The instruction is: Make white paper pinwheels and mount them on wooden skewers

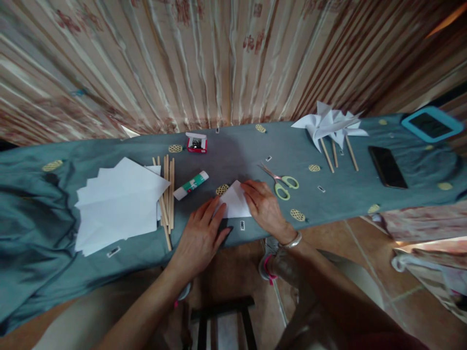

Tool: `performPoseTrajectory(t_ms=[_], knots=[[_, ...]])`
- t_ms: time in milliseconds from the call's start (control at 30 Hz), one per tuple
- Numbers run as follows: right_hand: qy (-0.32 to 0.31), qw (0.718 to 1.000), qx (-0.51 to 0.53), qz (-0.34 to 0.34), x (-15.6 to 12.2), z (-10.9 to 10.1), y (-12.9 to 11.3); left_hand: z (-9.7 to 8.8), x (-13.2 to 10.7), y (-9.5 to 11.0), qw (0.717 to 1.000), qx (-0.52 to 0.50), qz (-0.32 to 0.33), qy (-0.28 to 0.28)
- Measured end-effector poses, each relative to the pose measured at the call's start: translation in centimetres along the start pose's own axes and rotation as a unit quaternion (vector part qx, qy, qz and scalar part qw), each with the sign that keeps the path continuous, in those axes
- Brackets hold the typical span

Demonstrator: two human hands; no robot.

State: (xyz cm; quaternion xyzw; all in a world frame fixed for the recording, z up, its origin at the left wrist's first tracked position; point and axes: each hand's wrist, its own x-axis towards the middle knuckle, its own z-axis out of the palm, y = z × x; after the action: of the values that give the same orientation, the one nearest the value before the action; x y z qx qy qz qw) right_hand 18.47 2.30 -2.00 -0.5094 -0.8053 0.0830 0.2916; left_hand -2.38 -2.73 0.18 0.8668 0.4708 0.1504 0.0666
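A small white sheet of paper (236, 203), folded to a triangle, lies on the cloth-covered table before me. My left hand (200, 234) rests at its left edge, fingers stretched out and thumb apart, fingertips touching the paper. On the opposite side my right hand (265, 208), with a silver bracelet at the wrist, has its fingers together and bent over the paper's right edge. Right of that hand lie scissors (280, 182) with pale green handles. A glue stick (191, 185) with a green label lies above my left hand.
Fanned white sheets (118, 209) lie left, beside several wooden sticks (168, 194). A small red box (197, 143) of small dark items stands at the back. Paper pinwheels (328, 125) on sticks, a black phone (387, 166) and a blue-framed tablet (432, 123) lie right. A curtain (219, 63) hangs behind.
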Motion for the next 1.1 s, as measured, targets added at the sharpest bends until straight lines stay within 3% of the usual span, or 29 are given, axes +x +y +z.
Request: performPoseTrajectory(t_ms=[367, 800, 1100], knots=[[0.006, 1.0, 0.01, -0.002, 0.1, 0.0, -0.3, -0.2, -0.9, 0.6, 0.999, -0.005, 0.009, -0.033], [-0.007, 1.0, 0.0, -0.004, 0.0, 0.3, -0.1, 0.0, -0.8, 0.6, 0.999, 0.015, 0.021, -0.022], [-0.008, 1.0, -0.019, -0.007, -0.1, 0.5, -0.2, 1.2, -1.2, 2.9, 0.996, 0.001, 0.073, -0.05]])
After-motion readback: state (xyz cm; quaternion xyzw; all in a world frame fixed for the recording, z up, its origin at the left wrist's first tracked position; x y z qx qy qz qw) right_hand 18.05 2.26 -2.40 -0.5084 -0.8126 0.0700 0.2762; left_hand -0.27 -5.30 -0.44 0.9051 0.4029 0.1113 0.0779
